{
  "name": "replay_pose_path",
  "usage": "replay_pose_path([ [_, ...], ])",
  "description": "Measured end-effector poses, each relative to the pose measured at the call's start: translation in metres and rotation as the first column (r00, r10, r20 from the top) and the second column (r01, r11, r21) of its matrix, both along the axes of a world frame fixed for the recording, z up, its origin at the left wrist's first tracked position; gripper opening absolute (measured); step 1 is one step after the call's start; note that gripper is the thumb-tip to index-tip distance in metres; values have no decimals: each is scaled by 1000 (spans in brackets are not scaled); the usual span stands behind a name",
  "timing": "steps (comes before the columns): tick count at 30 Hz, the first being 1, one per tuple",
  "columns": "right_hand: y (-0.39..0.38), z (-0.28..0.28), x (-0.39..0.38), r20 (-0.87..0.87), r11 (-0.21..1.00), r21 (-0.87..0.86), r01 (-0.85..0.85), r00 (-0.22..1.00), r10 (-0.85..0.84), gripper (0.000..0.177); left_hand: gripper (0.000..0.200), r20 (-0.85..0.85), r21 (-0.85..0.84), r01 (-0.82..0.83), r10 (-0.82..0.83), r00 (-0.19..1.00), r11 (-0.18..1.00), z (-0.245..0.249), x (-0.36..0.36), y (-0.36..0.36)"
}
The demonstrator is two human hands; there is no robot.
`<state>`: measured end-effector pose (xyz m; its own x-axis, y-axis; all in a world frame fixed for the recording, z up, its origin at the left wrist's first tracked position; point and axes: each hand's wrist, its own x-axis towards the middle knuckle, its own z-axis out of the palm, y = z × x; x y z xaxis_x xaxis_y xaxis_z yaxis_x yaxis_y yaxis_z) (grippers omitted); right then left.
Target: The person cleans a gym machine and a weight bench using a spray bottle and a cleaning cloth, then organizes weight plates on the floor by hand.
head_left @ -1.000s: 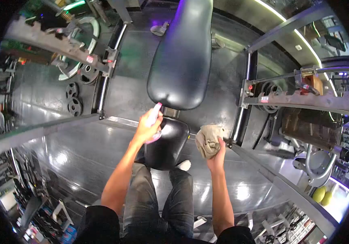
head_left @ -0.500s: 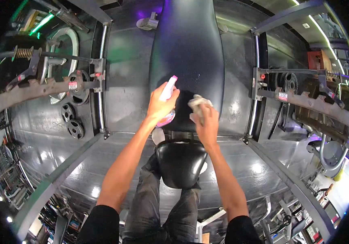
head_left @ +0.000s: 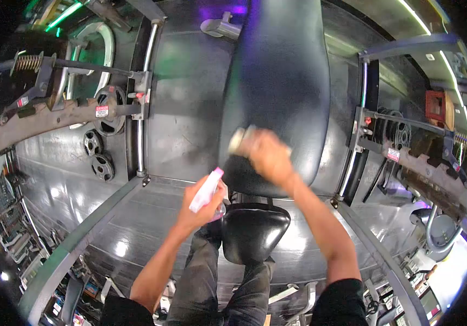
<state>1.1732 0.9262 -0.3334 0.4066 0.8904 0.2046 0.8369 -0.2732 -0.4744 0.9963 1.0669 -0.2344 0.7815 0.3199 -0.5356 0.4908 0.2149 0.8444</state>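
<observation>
My left hand (head_left: 195, 208) is wrapped round a spray bottle (head_left: 206, 190) with a white body and a pink nozzle, held just left of the small black seat (head_left: 255, 231). Blurred by motion, my right hand (head_left: 270, 157) presses a pale cloth (head_left: 239, 140) on the lower part of the long black bench pad (head_left: 285, 70). The cloth's far side is partly covered by my fingers.
Upright guide rods with notched metal arms stand on the left (head_left: 65, 115) and right (head_left: 426, 165) of the bench. Weight plates (head_left: 103, 166) lie at the left. A red box (head_left: 436, 106) is at the far right. My legs are below the seat.
My left hand has moved down and away from the pad with the bottle. My right hand has swept left across the pad with the cloth. The whole view has shifted slightly.
</observation>
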Motion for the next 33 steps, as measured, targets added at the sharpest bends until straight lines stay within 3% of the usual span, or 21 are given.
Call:
replay_pose_path([
  [3,-13,7,3,-42,939,-30,-343,939,342,36,8,-44,-38,-28,27,999,999,11,-20,-7],
  [5,8,4,55,132,928,40,-370,923,362,36,8,-71,-20,-39,37,997,999,11,-31,-11],
  [7,36,12,99,295,1000,17,23,955,-27,37,11,-23,-25,13,-13,1000,1000,8,-43,-17],
  [9,62,11,116,-98,828,128,547,837,-538,36,10,-66,34,36,-34,997,999,12,-46,-21],
  [11,76,0,100,-45,785,146,602,797,-602,32,10,-75,48,-20,24,997,999,13,-49,-29],
  [12,77,-9,81,115,868,101,486,861,-495,29,10,-73,44,-19,22,997,999,15,-50,-33],
  [13,70,-12,53,122,957,164,238,958,-259,21,9,-67,11,-43,43,997,999,19,-50,-37],
  [14,56,-32,12,54,984,53,168,984,-171,24,9,-62,-19,-69,68,996,997,21,-50,-40],
  [15,39,-24,-22,31,972,154,-178,984,176,25,9,-58,-18,-66,65,996,998,22,-52,-43],
  [16,10,-35,-55,-120,960,-182,-211,974,191,26,9,-52,-10,-63,62,997,998,23,-55,-47],
  [17,-2,7,-45,-24,894,-79,-442,897,442,26,9,-50,-5,-58,58,997,998,24,-58,-51],
  [19,-19,4,-6,29,837,-104,-538,839,543,26,8,-64,-46,-80,77,995,996,28,-63,-60],
  [21,-25,-15,59,223,953,71,-295,936,273,25,8,-79,-87,-105,98,992,991,28,-66,-66],
  [22,-29,1,86,205,1000,-29,-9,979,15,25,8,-68,-91,-102,96,993,991,27,-69,-69],
  [23,-32,21,103,215,952,-131,278,945,-247,26,8,-57,-97,-98,93,994,990,26,-70,-72],
  [24,-38,17,101,219,948,-135,286,942,-253,26,8,-54,-103,-89,84,995,991,25,-72,-74],
  [26,-50,2,89,87,792,54,609,787,-611,28,8,-44,-113,-19,14,999,993,25,-74,-76],
  [28,-60,9,29,-20,854,4,521,854,-520,30,8,-41,-122,-25,20,999,992,25,-72,-80],
  [29,-70,11,-10,18,844,-205,496,864,-504,29,8,-40,-124,-47,42,998,991,26,-72,-80],
  [30,-90,-3,-46,-38,923,-77,376,924,-380,28,8,-39,-127,-31,27,999,991,26,-71,-78],
  [33,-134,10,-99,-23,963,-265,-37,999,32,36,9,-33,-132,25,-30,999,991,30,-70,-71],
])
